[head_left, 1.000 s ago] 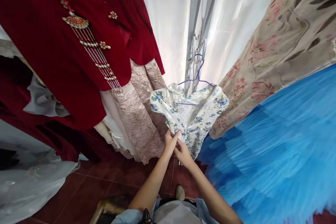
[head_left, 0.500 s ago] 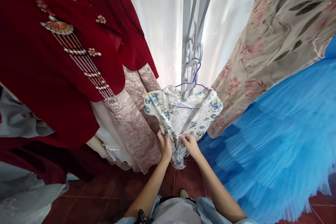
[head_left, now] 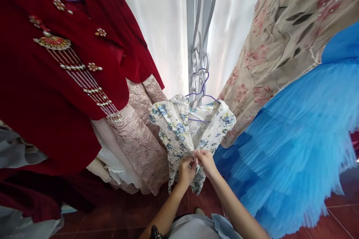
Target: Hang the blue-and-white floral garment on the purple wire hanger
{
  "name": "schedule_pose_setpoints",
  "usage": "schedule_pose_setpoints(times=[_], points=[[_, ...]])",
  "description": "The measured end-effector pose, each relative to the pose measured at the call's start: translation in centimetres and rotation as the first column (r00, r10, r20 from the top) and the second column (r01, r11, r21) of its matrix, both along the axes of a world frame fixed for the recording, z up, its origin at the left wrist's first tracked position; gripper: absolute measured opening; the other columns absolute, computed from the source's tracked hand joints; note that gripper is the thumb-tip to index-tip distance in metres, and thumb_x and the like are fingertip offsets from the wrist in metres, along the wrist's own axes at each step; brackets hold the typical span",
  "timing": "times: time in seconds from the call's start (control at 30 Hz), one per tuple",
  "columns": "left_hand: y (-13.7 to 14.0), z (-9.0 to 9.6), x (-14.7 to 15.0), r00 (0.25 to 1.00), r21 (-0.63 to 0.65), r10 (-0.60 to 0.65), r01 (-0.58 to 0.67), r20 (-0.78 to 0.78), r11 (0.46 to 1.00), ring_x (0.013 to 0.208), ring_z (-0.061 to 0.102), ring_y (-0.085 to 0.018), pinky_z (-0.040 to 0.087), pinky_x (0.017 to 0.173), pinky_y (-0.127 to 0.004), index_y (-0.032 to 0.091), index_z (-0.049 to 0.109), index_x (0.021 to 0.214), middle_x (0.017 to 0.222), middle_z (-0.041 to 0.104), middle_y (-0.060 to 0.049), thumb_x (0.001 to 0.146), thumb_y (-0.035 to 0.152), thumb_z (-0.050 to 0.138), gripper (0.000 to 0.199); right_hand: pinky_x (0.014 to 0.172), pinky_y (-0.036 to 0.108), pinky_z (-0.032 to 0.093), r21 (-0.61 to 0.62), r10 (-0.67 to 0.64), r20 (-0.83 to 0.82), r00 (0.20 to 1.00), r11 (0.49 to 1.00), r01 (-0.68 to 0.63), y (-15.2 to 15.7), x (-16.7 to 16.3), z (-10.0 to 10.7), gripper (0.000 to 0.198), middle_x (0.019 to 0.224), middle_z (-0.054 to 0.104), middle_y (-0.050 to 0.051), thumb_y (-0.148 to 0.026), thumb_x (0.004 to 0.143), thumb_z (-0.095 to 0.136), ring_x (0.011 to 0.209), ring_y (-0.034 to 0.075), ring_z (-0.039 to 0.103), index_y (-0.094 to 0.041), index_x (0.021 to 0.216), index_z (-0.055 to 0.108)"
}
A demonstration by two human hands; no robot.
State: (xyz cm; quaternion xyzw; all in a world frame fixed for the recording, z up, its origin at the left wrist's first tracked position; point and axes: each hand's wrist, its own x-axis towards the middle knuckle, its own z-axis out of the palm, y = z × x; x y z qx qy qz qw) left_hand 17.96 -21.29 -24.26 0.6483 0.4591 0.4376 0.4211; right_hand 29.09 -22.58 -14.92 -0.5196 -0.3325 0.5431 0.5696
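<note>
A white blouse (head_left: 179, 134) with blue and yellow flowers hangs on a purple wire hanger (head_left: 203, 89). The hanger hooks onto grey metal scrollwork on an upright stand (head_left: 193, 26). My left hand (head_left: 187, 171) pinches the front edge of the blouse from below left. Beside it, my right hand (head_left: 205, 160) pinches the same front opening at the bottom of the neckline. The fingertips of both hands meet there, and any fastener between them is too small to make out. Below my hands the hem hangs loose.
At left hangs a dark red jacket (head_left: 75, 97) with a beaded ornament (head_left: 81, 71), over a pink brocade skirt (head_left: 140, 145). To the right are a beige floral dress (head_left: 260, 44) and a blue ruffled tulle skirt (head_left: 283, 149). White curtains (head_left: 157, 15) hang behind; the floor is red tile (head_left: 98, 216).
My left hand has moved right from the blouse's left side to meet my right hand. The two front edges are now drawn together at the neckline's base.
</note>
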Motion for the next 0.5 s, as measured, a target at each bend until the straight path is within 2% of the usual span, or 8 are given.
schedule_pose_setpoints(times=[0.1, 0.23, 0.3, 0.4, 0.5], points=[[-0.9, -0.2, 0.7, 0.996, 0.083, 0.016, -0.008, -0.091, 0.996, 0.067, 0.053, -0.018, 0.041, 0.069, -0.030, 0.021, 0.051, 0.064, 0.067, 0.056, -0.001, 0.084, 0.032, 0.059, 0.024, 0.039, 0.024, 0.014, 0.143, -0.106, -0.024, 0.994, 0.984, 0.108, 3.1, 1.6, 5.5, 0.034, 0.038, 0.049, -0.002, -0.046, 0.070, 0.069, 0.035, 0.006, 0.026, -0.017, 0.053, 0.061], [-2.7, -0.7, 2.7, 0.993, 0.068, 0.022, -0.014, -0.119, 0.998, 0.066, 0.053, -0.016, 0.040, 0.067, -0.027, 0.020, 0.049, 0.066, 0.066, 0.054, 0.001, 0.087, 0.036, 0.056, 0.028, 0.038, 0.024, 0.016, 0.337, -0.068, -0.064, 0.996, 0.938, 0.085, 7.2, 3.2, 13.6, 0.033, 0.041, 0.050, -0.003, -0.044, 0.069, 0.074, 0.035, 0.005, 0.025, -0.017, 0.055, 0.062], [-3.8, -1.1, 3.9, 0.991, 0.025, -0.002, 0.005, -0.132, 1.000, 0.066, 0.053, -0.015, 0.040, 0.067, -0.027, 0.019, 0.050, 0.067, 0.066, 0.056, 0.000, 0.086, 0.035, 0.057, 0.026, 0.037, 0.023, 0.018, 0.413, -0.083, -0.098, 0.992, 0.903, 0.116, 8.4, 3.6, 16.9, 0.033, 0.042, 0.050, -0.005, -0.045, 0.070, 0.076, 0.035, 0.005, 0.026, -0.016, 0.059, 0.062], [-5.3, -1.7, 5.1, 0.990, -0.101, -0.071, 0.059, -0.121, 0.993, 0.067, 0.054, -0.016, 0.040, 0.067, -0.027, 0.018, 0.052, 0.065, 0.065, 0.057, 0.000, 0.083, 0.033, 0.059, 0.025, 0.037, 0.021, 0.021, 0.523, -0.148, -0.118, 0.982, 0.831, 0.189, 8.6, 4.2, 19.9, 0.035, 0.044, 0.052, -0.005, -0.048, 0.075, 0.075, 0.036, 0.005, 0.031, -0.016, 0.066, 0.064], [-5.1, -1.2, 4.9, 0.992, -0.124, -0.079, 0.067, -0.098, 0.990, 0.068, 0.056, -0.016, 0.042, 0.068, -0.027, 0.017, 0.055, 0.067, 0.067, 0.060, -0.001, 0.083, 0.037, 0.061, 0.026, 0.038, 0.021, 0.025, 0.580, -0.188, -0.041, 0.981, 0.795, 0.177, 7.7, 5.2, 20.1, 0.035, 0.044, 0.052, -0.005, -0.048, 0.079, 0.073, 0.037, 0.006, 0.035, -0.017, 0.067, 0.063]])
